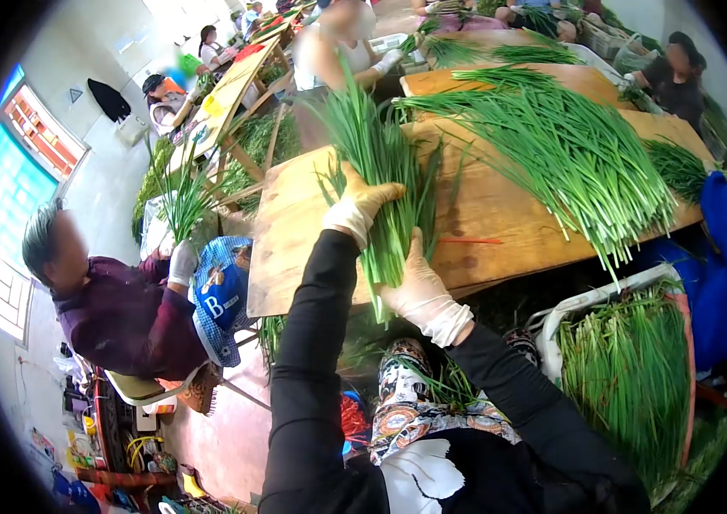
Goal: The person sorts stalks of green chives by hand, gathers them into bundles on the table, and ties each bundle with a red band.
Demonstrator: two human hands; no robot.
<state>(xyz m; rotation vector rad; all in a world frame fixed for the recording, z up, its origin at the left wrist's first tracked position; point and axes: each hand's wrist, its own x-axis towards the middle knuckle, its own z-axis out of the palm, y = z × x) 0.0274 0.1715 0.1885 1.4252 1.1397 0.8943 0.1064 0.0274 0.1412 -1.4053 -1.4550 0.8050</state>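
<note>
Clasps a thick bunch of green stalks (391, 236) over the near edge of a wooden table (295, 218), with pale ends pointing down past the edge. With the left hand (362, 204), wraps round the middle, part closed, with thumb across the front and fingers mostly hidden behind. With the right hand (422, 291), bears on the lower end, with thumb up along the stalks; cannot tell how far closed. Seems to be at gathering and evening the bunch, with no tie visible on it. Probably calls next for a snug left hold while squaring the ends with the right, without bruising. Flat, limp, glossy blades above; firmer, whitish stems below. Thin gloves, wrinkled at the cuffs. Smooth, grainy plywood underneath, bearing a narrow red strip (470, 241) and a broad fanned heap of stalks (569, 154) to the right.
</note>
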